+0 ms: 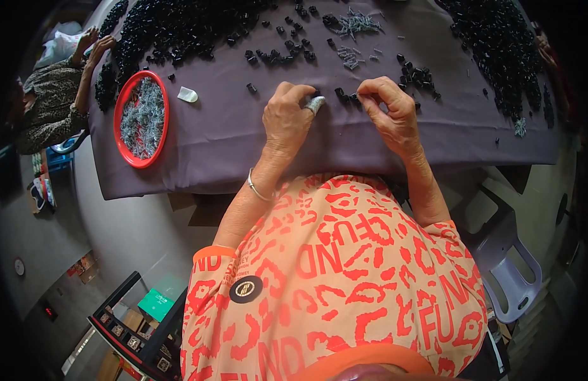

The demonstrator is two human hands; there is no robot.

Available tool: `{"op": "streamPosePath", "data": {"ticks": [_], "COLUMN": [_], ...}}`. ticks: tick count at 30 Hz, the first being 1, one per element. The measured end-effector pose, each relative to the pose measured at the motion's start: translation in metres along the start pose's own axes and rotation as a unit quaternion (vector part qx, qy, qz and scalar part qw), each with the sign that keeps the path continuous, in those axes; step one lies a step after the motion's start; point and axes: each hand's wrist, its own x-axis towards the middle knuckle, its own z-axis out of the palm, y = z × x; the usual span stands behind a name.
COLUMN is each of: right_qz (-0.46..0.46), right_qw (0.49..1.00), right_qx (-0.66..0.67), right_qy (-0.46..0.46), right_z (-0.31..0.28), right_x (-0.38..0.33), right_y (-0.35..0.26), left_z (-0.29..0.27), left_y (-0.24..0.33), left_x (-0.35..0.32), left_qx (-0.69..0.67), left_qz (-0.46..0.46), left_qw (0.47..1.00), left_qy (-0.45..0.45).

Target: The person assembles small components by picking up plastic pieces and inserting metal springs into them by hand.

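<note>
Just beside the right fingers (372, 87) lie black pieces (341, 96).

Beside our right hand (393, 117) we see black pieces (342, 96); left of our left hand (287, 120), a red tray (166, 117); beneath, a purplish-grey surface (211, 140); behind, a red-patterned peach shirt (344, 273).

The left hand (285, 119) is curling over the table (211, 140), wearing a whitish finger cover (315, 104). The right hand (395, 115) is bending its fingers beside black cylinders (342, 96). Left of the left hand, a red tray (166, 120) is holding grey springs (143, 117).
</note>
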Motion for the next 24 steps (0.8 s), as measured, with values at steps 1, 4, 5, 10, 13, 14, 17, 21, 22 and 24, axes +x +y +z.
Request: {"op": "streamPosePath", "data": {"ticks": [1, 4, 5, 10, 13, 14, 17, 21, 22, 24], "right_qz": [0.001, 0.008, 0.007, 0.014, 0.008, 0.009, 0.007, 0.0, 0.007, 0.008], "right_qw": [1.0, 1.0, 1.0, 1.0, 1.0, 1.0, 1.0, 1.0, 1.0, 1.0], "right_qx": [0.001, 0.007, 0.008, 0.007, 0.021, 0.02, 0.016, 0.006, 0.004, 0.01], "right_qy": [-0.002, -0.008, -0.008, -0.006, -0.005, -0.003, -0.007, -0.009, -0.011, -0.012], "right_z": [0.0, 0.0, 0.0, 0.0, 0.001, 0.002, 0.004, 0.005, 0.005, 0.004], "right_x": [-0.001, -0.002, -0.002, -0.002, -0.002, -0.002, -0.002, -0.002, -0.002, -0.003], "right_y": [0.0, -0.001, -0.001, -0.004, -0.002, -0.002, -0.002, -0.004, -0.005, -0.004], "left_z": [0.0, -0.003, -0.004, 0.0, 0.007, 0.009, 0.006, 0.008, 0.007, 0.005], "left_y": [0.002, 0.009, 0.014, 0.009, 0.002, 0.001, 0.008, 0.011, 0.012, 0.02], "left_x": [0.0, 0.004, 0.006, 0.011, 0.009, 0.008, 0.007, 0.009, 0.009, 0.011], "left_qx": [0.0, 0.051, 0.068, 0.079, 0.072, 0.073, 0.065, 0.061, 0.061, 0.068], "left_qz": [0.0, -0.007, -0.015, -0.018, 0.006, 0.02, 0.031, 0.02, 0.02, -0.037], "left_qw": [1.0, 0.999, 0.998, 0.997, 0.997, 0.997, 0.997, 0.998, 0.998, 0.997], "left_qy": [0.0, 0.0, -0.002, -0.015, -0.004, 0.011, 0.016, 0.008, 0.009, -0.002]}}
